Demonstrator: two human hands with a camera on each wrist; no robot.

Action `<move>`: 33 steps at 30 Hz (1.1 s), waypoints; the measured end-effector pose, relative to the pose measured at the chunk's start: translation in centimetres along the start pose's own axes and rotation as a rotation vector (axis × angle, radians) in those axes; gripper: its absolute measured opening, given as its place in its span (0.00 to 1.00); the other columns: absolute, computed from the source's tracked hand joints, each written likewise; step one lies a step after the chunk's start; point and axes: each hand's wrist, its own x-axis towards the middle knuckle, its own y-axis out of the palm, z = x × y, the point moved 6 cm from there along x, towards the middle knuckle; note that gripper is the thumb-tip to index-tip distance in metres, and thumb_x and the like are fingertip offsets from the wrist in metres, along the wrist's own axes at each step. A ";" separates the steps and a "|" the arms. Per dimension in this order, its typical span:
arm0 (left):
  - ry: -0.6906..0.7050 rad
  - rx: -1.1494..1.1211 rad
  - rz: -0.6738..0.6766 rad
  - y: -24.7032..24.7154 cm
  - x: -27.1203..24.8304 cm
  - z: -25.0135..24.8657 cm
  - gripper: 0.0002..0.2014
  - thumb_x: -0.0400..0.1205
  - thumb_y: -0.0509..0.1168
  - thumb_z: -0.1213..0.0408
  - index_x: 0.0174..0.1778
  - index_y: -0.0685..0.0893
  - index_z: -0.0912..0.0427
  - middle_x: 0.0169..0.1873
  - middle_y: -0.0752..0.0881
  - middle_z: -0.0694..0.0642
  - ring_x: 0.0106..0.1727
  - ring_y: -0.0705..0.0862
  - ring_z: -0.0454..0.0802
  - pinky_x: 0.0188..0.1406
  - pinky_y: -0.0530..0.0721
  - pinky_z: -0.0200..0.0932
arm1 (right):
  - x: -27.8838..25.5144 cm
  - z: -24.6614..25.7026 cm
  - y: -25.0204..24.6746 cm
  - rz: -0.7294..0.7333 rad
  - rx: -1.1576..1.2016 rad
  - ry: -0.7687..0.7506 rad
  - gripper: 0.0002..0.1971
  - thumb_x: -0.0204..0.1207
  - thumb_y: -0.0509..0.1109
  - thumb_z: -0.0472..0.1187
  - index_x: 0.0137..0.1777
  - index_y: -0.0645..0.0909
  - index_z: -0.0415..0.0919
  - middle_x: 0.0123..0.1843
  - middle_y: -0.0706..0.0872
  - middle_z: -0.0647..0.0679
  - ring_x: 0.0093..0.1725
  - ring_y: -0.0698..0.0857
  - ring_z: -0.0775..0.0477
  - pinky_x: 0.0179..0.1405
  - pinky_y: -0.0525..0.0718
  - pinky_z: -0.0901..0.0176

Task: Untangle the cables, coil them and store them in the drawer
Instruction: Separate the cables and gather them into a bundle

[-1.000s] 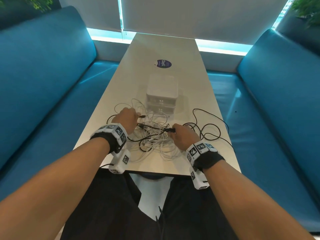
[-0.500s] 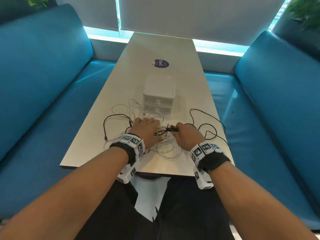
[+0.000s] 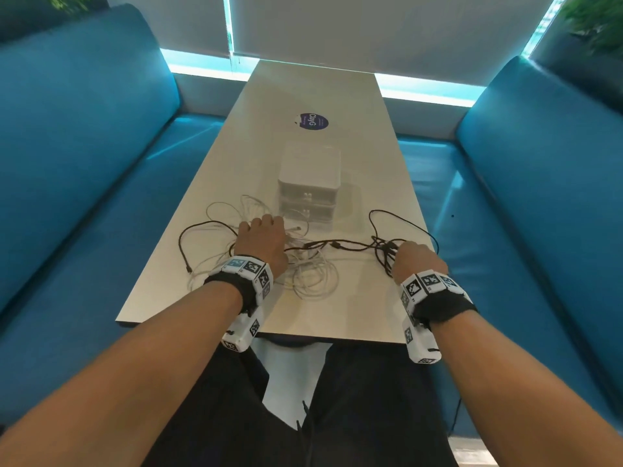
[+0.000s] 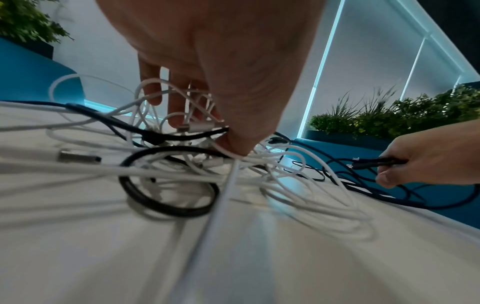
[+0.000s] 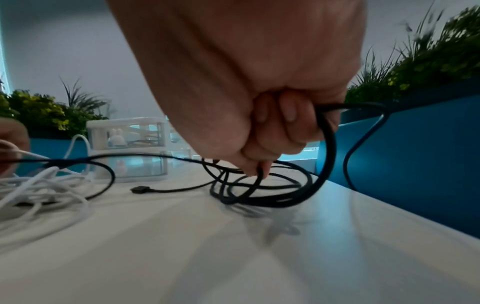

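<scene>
Right hand (image 3: 418,261) gone rightward, fist round black cable (image 3: 350,246); it stretches leftward to left hand (image 3: 261,242), fingers in white tangle (image 3: 310,279), grip unclear.

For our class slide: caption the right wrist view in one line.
Right hand grips looped black cable at the table; white cables and drawer unit beyond.

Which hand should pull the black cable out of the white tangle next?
Right. The right hand grips loops of the black cable, off to the side of the pile. The left hand rests on the white cables, likely better as the anchor.
</scene>
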 end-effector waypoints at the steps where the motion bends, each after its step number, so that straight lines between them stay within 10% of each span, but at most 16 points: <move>1: -0.015 -0.003 -0.018 -0.1 0.0 0.0 0.29 0.74 0.68 0.58 0.70 0.69 0.59 0.65 0.76 0.60 0.66 0.76 0.61 0.66 0.72 0.57 | 0.0 -0.2 -0.1 -0.001 0.005 0.007 0.10 0.82 0.60 0.37 0.58 0.80 0.39 0.57 0.86 0.41 0.56 0.86 0.38 0.47 0.79 0.50; 10: 0.287 -0.136 -0.093 -0.3 -1.2 -2.6 0.40 0.67 0.69 0.73 0.76 0.67 0.48 0.76 0.65 0.53 0.73 0.69 0.58 0.70 0.70 0.58 | -1.7 5.8 0.6 -0.120 0.360 -0.308 0.20 0.83 0.62 0.48 0.72 0.64 0.45 0.47 0.85 0.43 0.46 0.85 0.38 0.47 0.85 0.45; 14: 0.317 -0.147 -0.033 -0.2 -1.6 -2.3 0.35 0.71 0.65 0.77 0.73 0.72 0.47 0.76 0.68 0.51 0.77 0.66 0.56 0.75 0.65 0.59 | -1.9 8.0 2.0 0.002 0.207 -0.475 0.17 0.83 0.59 0.47 0.71 0.72 0.58 0.50 0.88 0.42 0.45 0.86 0.40 0.45 0.88 0.46; 18: 0.347 -0.098 -0.034 -0.1 -1.9 -1.8 0.23 0.72 0.63 0.77 0.57 0.81 0.47 0.73 0.72 0.48 0.76 0.67 0.54 0.73 0.64 0.56 | -1.2 7.4 2.5 0.076 0.047 -0.368 0.20 0.84 0.56 0.45 0.74 0.75 0.53 0.60 0.84 0.41 0.56 0.86 0.39 0.54 0.86 0.47; 24: 0.288 -0.042 -0.007 0.5 -1.7 -1.4 0.18 0.73 0.65 0.73 0.55 0.81 0.49 0.72 0.73 0.48 0.74 0.68 0.54 0.73 0.64 0.57 | -0.3 3.1 2.1 0.037 0.061 -0.045 0.22 0.84 0.57 0.57 0.53 0.85 0.41 0.54 0.89 0.43 0.53 0.88 0.38 0.50 0.82 0.50; 33: 0.266 -0.139 -0.087 -0.1 -1.4 -1.0 0.06 0.73 0.62 0.52 0.42 0.78 0.47 0.57 0.80 0.45 0.65 0.73 0.52 0.70 0.63 0.56 | -0.5 5.1 1.0 -0.046 0.209 -0.141 0.13 0.82 0.60 0.39 0.64 0.72 0.36 0.58 0.84 0.36 0.57 0.85 0.34 0.45 0.76 0.51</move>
